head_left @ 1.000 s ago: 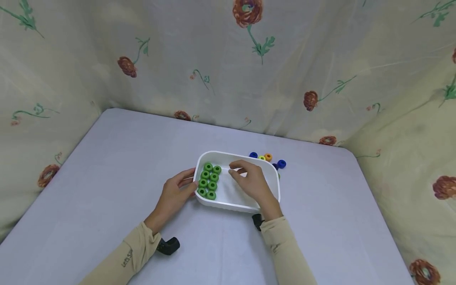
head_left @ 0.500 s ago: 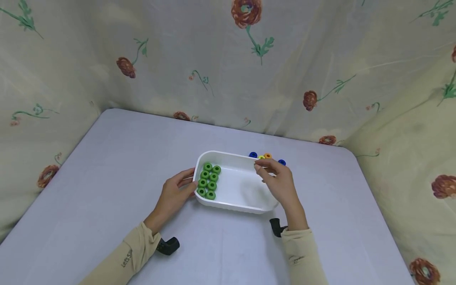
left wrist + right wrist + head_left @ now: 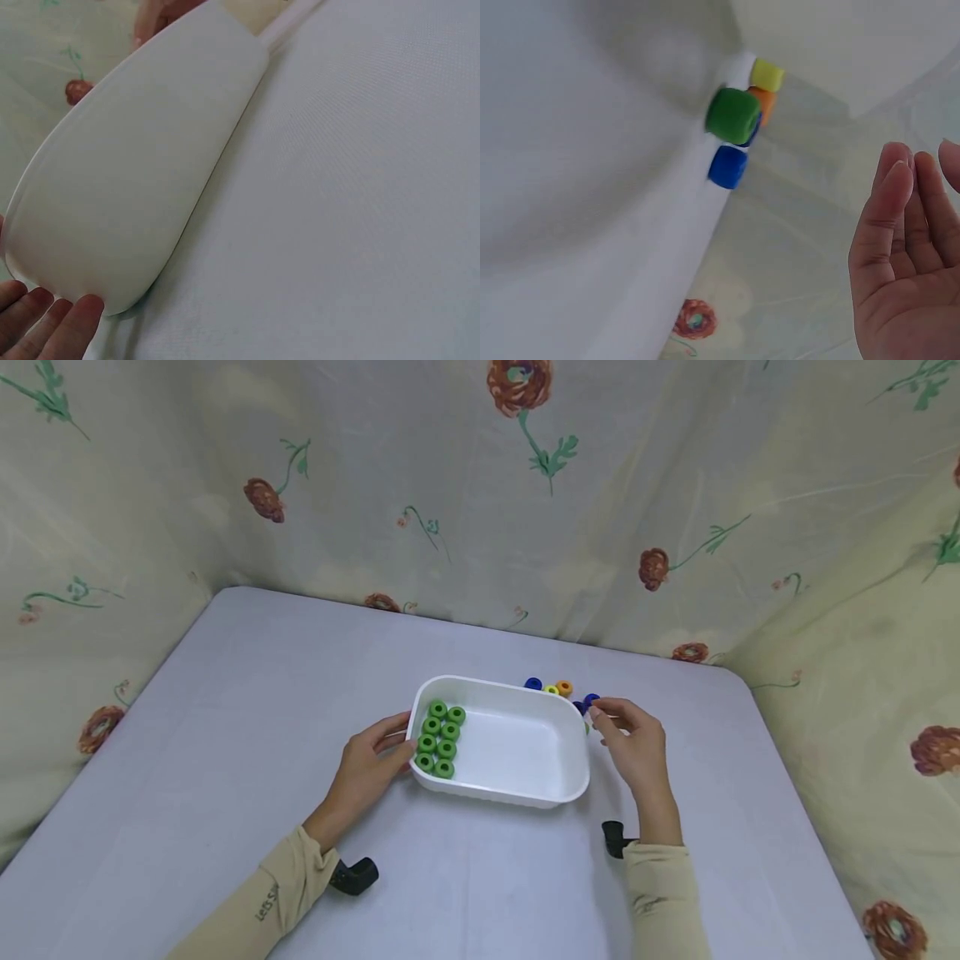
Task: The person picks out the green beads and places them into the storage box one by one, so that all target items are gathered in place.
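Observation:
A white tray (image 3: 517,752) sits mid-table, with several green beads (image 3: 447,749) in two columns at its left end. My left hand (image 3: 367,768) holds that end, thumb at the rim and fingers against the outer wall, as the left wrist view shows of the fingers (image 3: 75,326). Just beyond the tray's right end, my right hand (image 3: 636,747) hovers with nothing in its fingers, thumb and fingertips close together. Its fingertips are near a blue bead (image 3: 728,166) and a loose green bead (image 3: 733,115), the latter mostly hidden behind the tray in the head view.
Behind the tray's far right corner lie an orange bead (image 3: 564,687), a yellow bead (image 3: 551,690) and another blue bead (image 3: 533,683). Black wrist mounts (image 3: 356,877) stick out by both sleeves. A flowered curtain (image 3: 450,485) hangs around the white table (image 3: 300,677).
My right hand has moved right, from over the inside of the tray to past its right end, near the loose beads. The left hand and the tray have stayed put.

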`<state>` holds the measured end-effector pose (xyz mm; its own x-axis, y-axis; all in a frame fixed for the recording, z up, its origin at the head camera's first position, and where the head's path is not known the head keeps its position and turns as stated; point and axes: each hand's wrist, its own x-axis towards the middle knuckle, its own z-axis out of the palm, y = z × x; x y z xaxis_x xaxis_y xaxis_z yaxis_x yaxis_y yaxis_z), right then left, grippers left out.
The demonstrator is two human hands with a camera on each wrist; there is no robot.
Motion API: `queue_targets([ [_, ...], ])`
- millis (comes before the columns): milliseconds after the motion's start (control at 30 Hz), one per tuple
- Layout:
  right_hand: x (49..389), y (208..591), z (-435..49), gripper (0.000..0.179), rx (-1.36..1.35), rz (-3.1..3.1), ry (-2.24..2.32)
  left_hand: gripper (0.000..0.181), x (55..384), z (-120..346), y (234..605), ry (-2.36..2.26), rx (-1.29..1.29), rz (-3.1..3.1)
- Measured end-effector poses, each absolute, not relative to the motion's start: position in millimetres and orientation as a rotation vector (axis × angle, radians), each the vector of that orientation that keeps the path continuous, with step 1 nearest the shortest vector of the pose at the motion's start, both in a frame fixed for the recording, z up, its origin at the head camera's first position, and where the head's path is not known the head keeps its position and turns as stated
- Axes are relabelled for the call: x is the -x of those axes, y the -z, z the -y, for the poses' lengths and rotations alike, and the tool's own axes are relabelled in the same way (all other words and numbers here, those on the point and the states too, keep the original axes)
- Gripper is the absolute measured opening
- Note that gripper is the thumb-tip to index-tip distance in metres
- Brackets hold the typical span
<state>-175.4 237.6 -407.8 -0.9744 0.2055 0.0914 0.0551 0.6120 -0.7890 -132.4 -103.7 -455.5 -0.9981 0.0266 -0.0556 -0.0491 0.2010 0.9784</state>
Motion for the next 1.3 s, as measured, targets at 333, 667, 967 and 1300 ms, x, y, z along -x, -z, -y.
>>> queue_targets([
  [333, 187, 430, -249, 0.025, 0.266, 2.689, -1.296, 0.048, 132, 102, 459, -1.96, 0.028, -2.398],
  [667, 193, 439, -252, 0.028, 0.291, 2.773, -1.192, 0.048, 132, 103, 457, -1.952, 0.047, -2.4],
  [967, 195, 447, -253, 0.03, 0.275, 2.838, -1.125, 0.049, 131, 105, 458, -1.982, 0.008, -2.365],
  [1300, 200, 452, -255, 0.032, 0.288, 2.891, -1.101, 0.049, 132, 106, 458, -1.987, -0.004, -2.356],
])
